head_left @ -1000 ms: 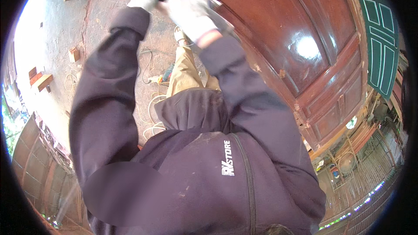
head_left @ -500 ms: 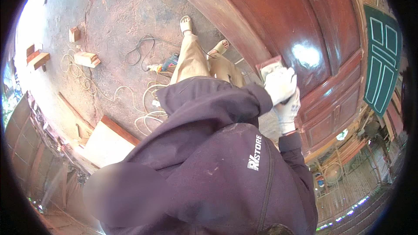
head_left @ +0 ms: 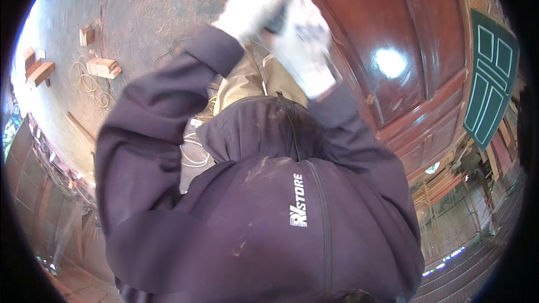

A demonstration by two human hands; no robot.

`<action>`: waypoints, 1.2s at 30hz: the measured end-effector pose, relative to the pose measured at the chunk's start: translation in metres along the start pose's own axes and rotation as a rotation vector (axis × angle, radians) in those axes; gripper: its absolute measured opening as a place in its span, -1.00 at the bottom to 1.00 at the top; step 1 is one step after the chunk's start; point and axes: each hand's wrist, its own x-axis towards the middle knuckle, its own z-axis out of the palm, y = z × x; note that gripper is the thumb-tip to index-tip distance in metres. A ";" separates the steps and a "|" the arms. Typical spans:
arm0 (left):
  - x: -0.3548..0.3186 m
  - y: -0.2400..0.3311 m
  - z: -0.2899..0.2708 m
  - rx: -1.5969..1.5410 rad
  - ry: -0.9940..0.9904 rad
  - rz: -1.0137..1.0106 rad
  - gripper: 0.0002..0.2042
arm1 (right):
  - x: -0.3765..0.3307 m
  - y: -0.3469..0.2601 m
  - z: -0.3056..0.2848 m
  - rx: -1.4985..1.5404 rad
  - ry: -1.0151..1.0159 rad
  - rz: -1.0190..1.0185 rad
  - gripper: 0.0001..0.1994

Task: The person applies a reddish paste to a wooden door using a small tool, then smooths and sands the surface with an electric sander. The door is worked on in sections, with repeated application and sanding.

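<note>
My left hand [head_left: 252, 7], in a white knitted glove, is raised in front of my body, fingers closed and smeared by motion. Pressed up against it is my right hand [head_left: 303, 36], gloved the same way, its fingers also curled. A dark patch shows between the two gloves; whether it is a held thing or part of a glove, I cannot tell. To the right of my hands stands a glossy reddish-brown panelled wooden door [head_left: 376, 28], apart from both gloves. It has a bright reflection and pale chalk marks on it.
Wood blocks [head_left: 103, 68] lie on the stained concrete floor [head_left: 151, 0] at the left, beside a coiled pale cord [head_left: 87, 85]. More pale cord [head_left: 193, 154] loops near my legs. A green panel with white outlines [head_left: 492, 78] stands at the far right.
Both hands have left the door, moving up and left to in front of my body. The flat reddish-brown block they pressed on the door no longer shows. My torso has turned slightly.
</note>
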 end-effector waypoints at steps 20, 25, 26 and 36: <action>-0.154 0.113 0.138 0.172 -0.194 0.082 -0.77 | -0.205 0.075 -0.072 -0.005 -0.132 0.292 -0.07; -0.195 0.134 0.165 -0.200 -0.301 -0.124 -0.77 | -0.254 0.098 -0.096 -0.070 -0.258 0.365 0.02; -0.190 0.129 0.162 -0.188 -0.271 -0.124 -0.75 | -0.248 0.098 -0.093 -0.089 -0.206 0.316 -0.02; -0.032 0.057 0.003 -0.104 0.079 -0.145 -0.65 | -0.016 -0.006 -0.008 -0.086 -0.064 0.121 -0.37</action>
